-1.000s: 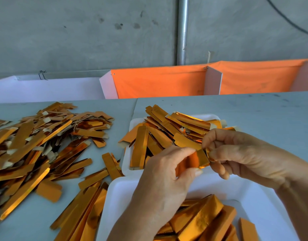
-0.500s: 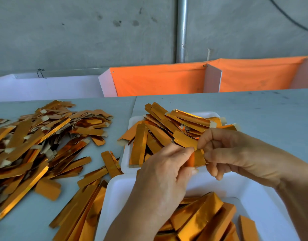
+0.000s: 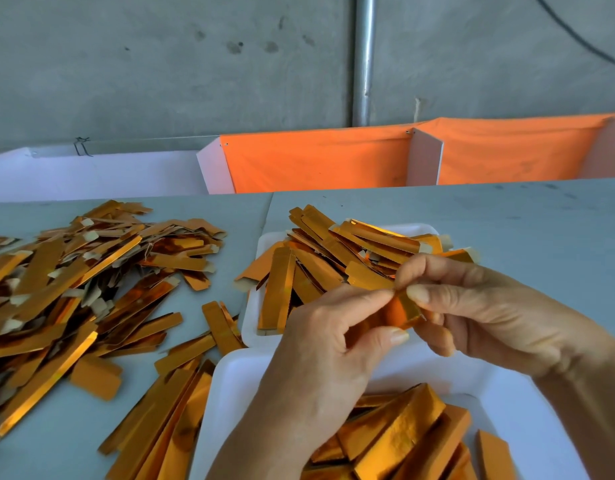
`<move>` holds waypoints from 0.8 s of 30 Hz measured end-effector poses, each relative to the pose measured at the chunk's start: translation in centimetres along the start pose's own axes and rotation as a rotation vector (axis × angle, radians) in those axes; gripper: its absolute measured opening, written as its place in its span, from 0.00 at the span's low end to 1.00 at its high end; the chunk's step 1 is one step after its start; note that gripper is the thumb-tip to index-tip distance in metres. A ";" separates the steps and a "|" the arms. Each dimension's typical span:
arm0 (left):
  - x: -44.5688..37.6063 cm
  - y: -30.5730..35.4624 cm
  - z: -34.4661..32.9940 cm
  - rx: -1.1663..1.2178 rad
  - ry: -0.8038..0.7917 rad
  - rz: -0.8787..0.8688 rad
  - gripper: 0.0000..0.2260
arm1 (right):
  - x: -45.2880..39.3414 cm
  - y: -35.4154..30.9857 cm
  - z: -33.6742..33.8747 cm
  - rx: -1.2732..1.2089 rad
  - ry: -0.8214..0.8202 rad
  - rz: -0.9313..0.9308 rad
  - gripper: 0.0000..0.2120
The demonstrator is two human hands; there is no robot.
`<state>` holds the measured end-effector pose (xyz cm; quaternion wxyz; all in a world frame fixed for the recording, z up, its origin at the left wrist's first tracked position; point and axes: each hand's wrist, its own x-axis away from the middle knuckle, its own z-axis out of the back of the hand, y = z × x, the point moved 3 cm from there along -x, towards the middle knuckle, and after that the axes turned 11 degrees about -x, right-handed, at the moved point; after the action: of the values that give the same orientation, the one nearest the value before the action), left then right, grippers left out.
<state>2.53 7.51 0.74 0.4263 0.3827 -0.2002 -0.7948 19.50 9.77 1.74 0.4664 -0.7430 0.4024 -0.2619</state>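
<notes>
Both hands hold one small gold foil piece above the gap between two white trays. My left hand pinches its left end between thumb and forefinger. My right hand pinches its right end, fingers curled around it. The piece is partly folded and mostly hidden by my fingers. The far white tray holds flat gold strips. The near white tray holds folded gold box-shaped pieces.
A large loose heap of gold strips covers the grey table on the left, with more strips by the near tray. Behind the table stand orange and white partitions, a concrete wall and a metal pipe.
The gold piece has been folded smaller between my fingers and my hands have drawn closer together. The camera view shifted slightly.
</notes>
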 end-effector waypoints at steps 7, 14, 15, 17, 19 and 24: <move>0.2 0.9 -0.4 -0.239 0.089 -0.028 0.20 | -0.2 1.0 -0.1 0.024 -0.018 -0.182 0.29; 0.1 0.8 0.1 0.022 0.251 0.082 0.29 | -0.2 0.6 0.1 0.116 0.102 -0.103 0.15; 0.0 0.4 0.3 0.190 0.281 0.171 0.27 | -0.3 0.7 -0.1 0.181 0.104 -0.093 0.13; -0.2 -0.4 0.2 0.424 0.318 0.316 0.27 | -0.7 1.1 -1.0 0.364 0.082 -0.085 0.14; -0.3 -1.1 0.1 0.435 0.358 0.373 0.22 | -1.1 1.7 -2.0 0.543 0.071 -0.097 0.18; -0.2 -1.5 -0.1 0.449 0.327 0.423 0.14 | -1.5 2.4 -2.8 0.739 0.144 -0.110 0.20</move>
<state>1.92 8.53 -0.18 0.5132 0.5392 -0.3738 -0.5534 15.64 9.10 0.73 0.6586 -0.5249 0.2719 -0.4657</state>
